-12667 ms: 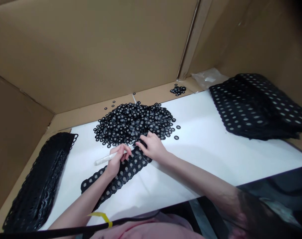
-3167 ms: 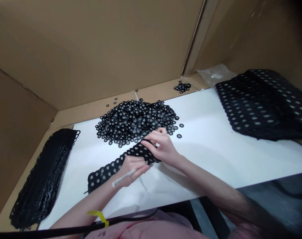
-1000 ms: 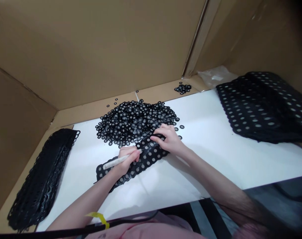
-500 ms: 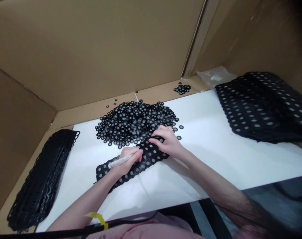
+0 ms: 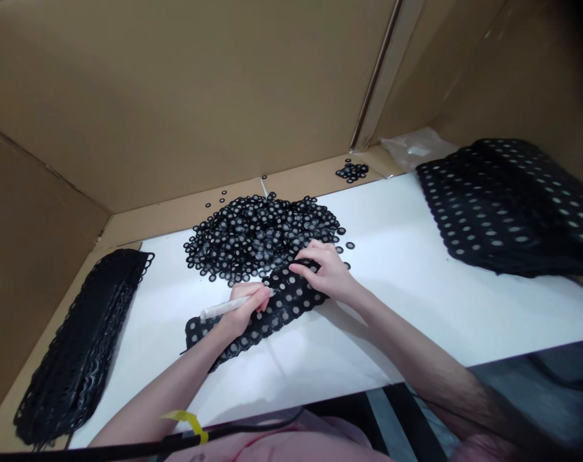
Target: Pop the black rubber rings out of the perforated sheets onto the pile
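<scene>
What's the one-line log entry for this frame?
left hand: holds white pen-like tool, tip at black dotted strip | right hand: on strip's right end | beyond: heap of black-rimmed discs

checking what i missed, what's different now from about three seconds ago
The dotted black strip has shifted right in the picture, and the right hand with it. The left hand and its white pen went from the strip's near edge toward its far edge. Nothing was let go. The heap of rings and left stack look unchanged.
</scene>
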### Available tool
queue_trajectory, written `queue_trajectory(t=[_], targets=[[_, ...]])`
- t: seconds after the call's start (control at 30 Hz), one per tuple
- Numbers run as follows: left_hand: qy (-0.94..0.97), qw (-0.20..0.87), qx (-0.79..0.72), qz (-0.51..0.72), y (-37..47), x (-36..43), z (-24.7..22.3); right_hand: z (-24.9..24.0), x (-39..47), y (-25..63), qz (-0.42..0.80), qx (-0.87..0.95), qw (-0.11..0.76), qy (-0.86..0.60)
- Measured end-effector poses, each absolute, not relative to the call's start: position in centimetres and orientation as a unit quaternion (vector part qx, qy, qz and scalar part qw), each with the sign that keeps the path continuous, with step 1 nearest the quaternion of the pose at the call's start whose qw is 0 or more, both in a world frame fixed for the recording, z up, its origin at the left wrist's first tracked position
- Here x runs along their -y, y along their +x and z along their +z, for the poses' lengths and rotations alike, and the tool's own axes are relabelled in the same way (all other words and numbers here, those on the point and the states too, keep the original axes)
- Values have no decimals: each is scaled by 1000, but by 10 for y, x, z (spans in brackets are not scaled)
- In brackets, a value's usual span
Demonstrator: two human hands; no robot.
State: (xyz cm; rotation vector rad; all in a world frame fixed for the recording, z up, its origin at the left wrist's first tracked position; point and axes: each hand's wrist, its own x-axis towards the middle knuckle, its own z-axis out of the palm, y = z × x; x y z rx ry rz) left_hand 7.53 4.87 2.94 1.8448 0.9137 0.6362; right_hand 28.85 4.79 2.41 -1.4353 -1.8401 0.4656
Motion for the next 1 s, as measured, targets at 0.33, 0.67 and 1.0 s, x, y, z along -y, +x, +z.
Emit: queue_trajectory(t=[0.33, 0.67, 1.0], targets=[[793, 430, -354, 246, 75, -50, 25, 28, -46, 287, 192, 719, 387, -544], [867, 331, -286, 238, 79, -45, 17, 34, -40, 283, 183, 739, 382, -525], [759, 514, -343, 207, 82, -41, 29, 23, -49, 292, 155, 758, 262, -577]])
